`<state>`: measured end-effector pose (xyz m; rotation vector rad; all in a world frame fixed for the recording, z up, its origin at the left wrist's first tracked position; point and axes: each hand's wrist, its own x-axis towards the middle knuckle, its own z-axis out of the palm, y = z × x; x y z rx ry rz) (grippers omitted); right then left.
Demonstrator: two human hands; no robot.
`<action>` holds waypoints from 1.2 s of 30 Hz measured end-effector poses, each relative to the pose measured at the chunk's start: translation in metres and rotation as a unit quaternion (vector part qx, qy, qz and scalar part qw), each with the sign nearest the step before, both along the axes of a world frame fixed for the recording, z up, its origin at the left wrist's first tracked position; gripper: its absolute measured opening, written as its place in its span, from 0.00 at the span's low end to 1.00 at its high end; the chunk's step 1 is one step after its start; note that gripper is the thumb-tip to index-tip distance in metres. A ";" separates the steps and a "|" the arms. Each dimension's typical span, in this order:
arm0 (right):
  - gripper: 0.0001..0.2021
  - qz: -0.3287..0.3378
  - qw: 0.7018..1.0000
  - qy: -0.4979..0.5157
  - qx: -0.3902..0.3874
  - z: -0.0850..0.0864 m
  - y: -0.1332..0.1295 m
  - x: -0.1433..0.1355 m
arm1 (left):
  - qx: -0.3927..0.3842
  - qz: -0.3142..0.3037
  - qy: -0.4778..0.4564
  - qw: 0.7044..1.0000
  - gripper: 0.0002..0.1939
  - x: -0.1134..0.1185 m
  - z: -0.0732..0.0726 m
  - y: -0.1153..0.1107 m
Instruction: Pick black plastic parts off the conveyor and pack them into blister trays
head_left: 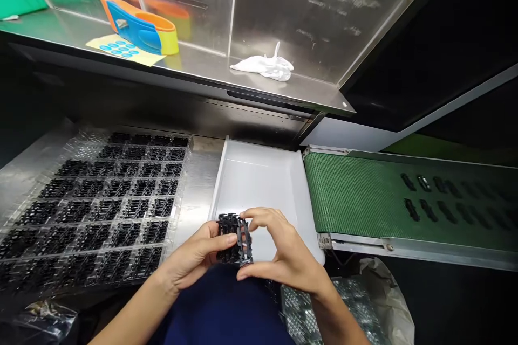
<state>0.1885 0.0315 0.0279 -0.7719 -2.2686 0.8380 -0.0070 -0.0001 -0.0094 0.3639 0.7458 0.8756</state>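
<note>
My left hand (198, 254) is closed around a small stack of black plastic parts (227, 226), held over the near end of the white tray. The parts are slim frames with slots, standing side by side; their exact kind cannot be made out. On the right side of the stack, my right hand (289, 245) grips the outermost black plastic part (244, 242) between thumb below and fingertips above. That part leans slightly and sits against or very close to the others. Similar black parts fill the compartments of a clear plastic tray (184, 170) at the left.
The white tray (263, 172) lies between the clear tray and a green conveyor belt (343, 188) carrying two rows of dark parts (411, 209). A steel shelf (202, 67) above holds a white crumpled cloth or glove (267, 66) and a blue-orange-yellow band (141, 29). Clear trays (303, 307) are below right.
</note>
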 end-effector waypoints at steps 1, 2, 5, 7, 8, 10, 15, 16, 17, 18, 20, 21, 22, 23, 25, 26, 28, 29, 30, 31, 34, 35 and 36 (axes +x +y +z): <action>0.31 -0.007 1.000 0.022 -0.020 -0.002 -0.001 0.001 | -0.002 -0.004 -0.005 1.000 0.13 0.001 0.000 0.000; 0.36 -0.016 0.998 0.044 -0.037 -0.006 -0.002 0.001 | -0.005 -0.009 -0.011 1.000 0.13 0.003 0.000 0.001; 0.43 -0.046 0.990 0.104 -0.078 -0.017 -0.007 0.005 | -0.017 -0.026 -0.038 0.999 0.15 0.010 0.000 0.005; 0.44 -0.060 0.985 0.126 -0.099 -0.024 -0.009 0.009 | -0.020 -0.040 -0.055 0.998 0.16 0.017 0.000 0.009; 0.44 -0.067 0.983 0.132 -0.108 -0.026 -0.009 0.011 | -0.019 -0.047 -0.061 0.997 0.16 0.021 0.000 0.011; 0.46 -0.080 0.980 0.135 -0.121 -0.028 -0.009 0.018 | -0.011 -0.064 -0.068 0.996 0.16 0.030 0.000 0.017; 0.50 -0.114 0.978 0.117 -0.129 -0.026 -0.005 0.048 | -0.010 -0.111 -0.045 0.993 0.19 0.054 0.000 0.033; 0.50 -0.118 0.979 0.110 -0.125 -0.025 -0.005 0.055 | -0.011 -0.120 -0.035 0.992 0.20 0.060 0.000 0.036; 0.51 -0.123 0.980 0.102 -0.119 -0.025 -0.004 0.061 | -0.011 -0.128 -0.025 0.991 0.21 0.065 0.000 0.040; 0.51 -0.129 0.981 0.092 -0.111 -0.025 -0.004 0.067 | -0.012 -0.134 -0.016 0.991 0.21 0.071 0.000 0.043; 0.52 -0.142 0.982 0.072 -0.097 -0.025 -0.005 0.076 | -0.017 -0.141 -0.005 0.990 0.21 0.083 0.000 0.049; 0.52 -0.148 0.983 0.063 -0.091 -0.025 -0.006 0.080 | -0.022 -0.144 -0.002 0.989 0.21 0.090 -0.001 0.052; 0.52 -0.151 0.983 0.055 -0.087 -0.025 -0.005 0.085 | -0.030 -0.148 0.000 0.989 0.20 0.097 -0.001 0.054; 0.53 -0.150 0.984 0.048 -0.085 -0.025 -0.003 0.091 | -0.038 -0.151 0.002 0.988 0.19 0.104 -0.002 0.056; 0.53 -0.140 0.986 0.020 -0.094 -0.025 0.006 0.110 | -0.051 -0.152 0.008 0.987 0.16 0.118 -0.003 0.060; 0.50 -0.167 0.981 -0.010 -0.099 -0.025 0.014 0.125 | -0.051 -0.154 0.010 0.987 0.15 0.125 -0.004 0.061; 0.34 -0.321 0.938 -0.091 -0.097 -0.024 0.035 0.167 | -0.036 -0.161 0.013 0.986 0.13 0.136 -0.006 0.064; 0.23 -0.447 0.880 -0.137 -0.083 -0.022 0.046 0.192 | -0.028 -0.166 0.014 0.986 0.13 0.141 -0.008 0.065; 0.17 -0.548 0.818 -0.159 -0.067 -0.019 0.057 0.220 | -0.022 -0.171 0.017 0.985 0.12 0.144 -0.009 0.066; 0.16 -0.609 0.772 -0.172 -0.058 -0.016 0.067 0.247 | -0.023 -0.177 0.022 0.984 0.13 0.147 -0.010 0.067; 0.15 -0.693 0.688 -0.206 -0.066 -0.006 0.085 0.315 | -0.045 -0.190 0.037 0.980 0.16 0.148 -0.012 0.068; 0.14 -0.695 0.682 -0.216 -0.075 -0.003 0.087 0.328 | -0.048 -0.190 0.037 0.980 0.17 0.147 -0.012 0.068; 0.14 -0.688 0.686 -0.224 -0.083 0.000 0.088 0.336 | -0.047 -0.186 0.032 0.981 0.18 0.145 -0.011 0.068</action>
